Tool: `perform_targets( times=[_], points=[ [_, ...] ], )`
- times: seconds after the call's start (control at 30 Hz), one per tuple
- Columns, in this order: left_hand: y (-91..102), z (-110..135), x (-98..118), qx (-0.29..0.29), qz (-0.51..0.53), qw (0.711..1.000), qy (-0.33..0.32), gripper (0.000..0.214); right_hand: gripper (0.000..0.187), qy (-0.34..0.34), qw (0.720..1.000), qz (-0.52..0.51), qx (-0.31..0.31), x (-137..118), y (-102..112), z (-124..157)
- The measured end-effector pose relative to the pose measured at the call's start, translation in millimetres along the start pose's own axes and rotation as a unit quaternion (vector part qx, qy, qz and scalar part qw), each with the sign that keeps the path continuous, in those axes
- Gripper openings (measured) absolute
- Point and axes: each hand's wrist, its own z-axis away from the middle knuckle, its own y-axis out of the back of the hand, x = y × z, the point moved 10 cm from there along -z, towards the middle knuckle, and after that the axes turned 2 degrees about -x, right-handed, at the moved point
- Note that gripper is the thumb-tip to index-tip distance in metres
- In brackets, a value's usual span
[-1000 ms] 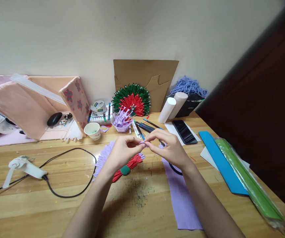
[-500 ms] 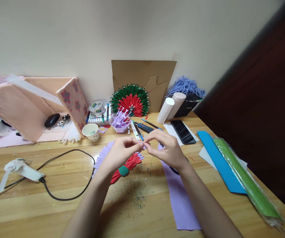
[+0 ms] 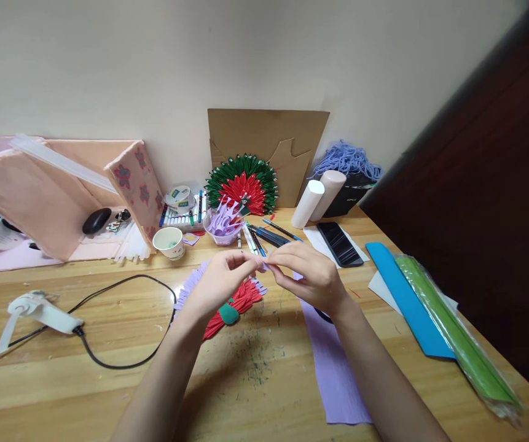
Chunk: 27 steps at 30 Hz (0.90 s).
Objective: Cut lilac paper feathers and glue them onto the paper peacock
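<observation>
Fingertip to fingertip, my left hand (image 3: 222, 276) and my right hand (image 3: 308, 273) pinch a small piece of purple paper (image 3: 264, 266) between them above the table. Most of that piece is hidden by the fingers. Under my left hand lies a fan-shaped paper craft (image 3: 246, 299) with red and purple strips and a green piece at its base, partly covered by the hand and forearm. Beneath my right wrist a long strip of purple crepe paper (image 3: 335, 368) runs toward the front edge, with a black loop, perhaps a scissors handle, partly showing on it.
Behind the hands stand a bowl of purple scraps (image 3: 223, 228), several markers (image 3: 266, 236) and a paper cup (image 3: 169, 244). A phone (image 3: 339, 244), blue paper (image 3: 407, 301) and a wrapped green roll (image 3: 453, 325) lie right. At left is a corded white glue gun (image 3: 45, 313).
Both hands stay together at nearly the same spot, with my right fingers turned slightly closer over the purple piece. The view has shifted very slightly.
</observation>
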Motion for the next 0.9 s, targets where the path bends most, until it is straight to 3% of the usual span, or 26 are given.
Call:
perform_targets(
  times=[0.1, 0.27, 0.37, 0.63, 0.9],
  points=[
    [2.4, 1.3, 3.9, 0.019, 0.007, 1.000, -0.013, 0.017, 0.021, -0.025, 0.999, -0.025, 0.027, 1.9, 4.6, -1.1],
    [3.3, 6.0, 11.9, 0.057, -0.020, 0.997, -0.051, 0.019, 0.009, -0.174, 0.976, -0.101, 0.080, 23.5, 9.9, 3.3],
    [4.3, 10.3, 20.3, 0.082, -0.071, 0.991, -0.082, 0.018, 0.006, -0.213, 0.965, -0.132, 0.078, 29.4, 7.2, 5.1],
    [0.5, 17.0, 34.4, 0.082, -0.165, 0.975, -0.124, 0.018, 0.007, -0.196, 0.972, -0.107, 0.068, 24.4, 11.3, 2.7],
    [-2.2, 15.2, 37.2, 0.065, -0.162, 0.975, -0.138, 0.015, 0.008, -0.177, 0.977, -0.110, 0.045, 23.6, 12.3, 1.9]
  ],
)
